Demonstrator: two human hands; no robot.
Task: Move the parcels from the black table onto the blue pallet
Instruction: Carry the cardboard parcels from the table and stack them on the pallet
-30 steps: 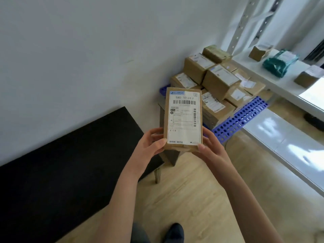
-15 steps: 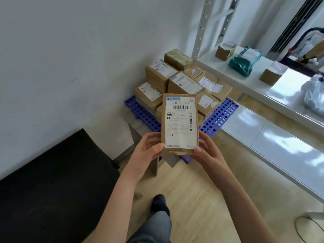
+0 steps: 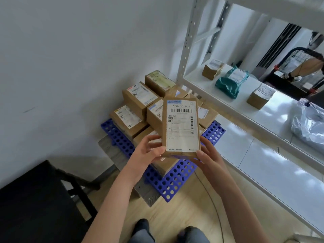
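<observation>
Change: the blue pallet is now sitting right below the parcel, with the black table dropping behind; set-down is looking close.
Hands: left hand and right hand are pinching the parcel's near end.
Room: stacked boxes are crowding the middle; the near corner is lying bare.

A plain white wall meets a pale wood floor. Sunlight dapples the white metal shelving on the right.

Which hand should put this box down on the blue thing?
Probably the right hand. It and the left hand both grip the parcel, but bare blue pallet lies just below the right.
</observation>
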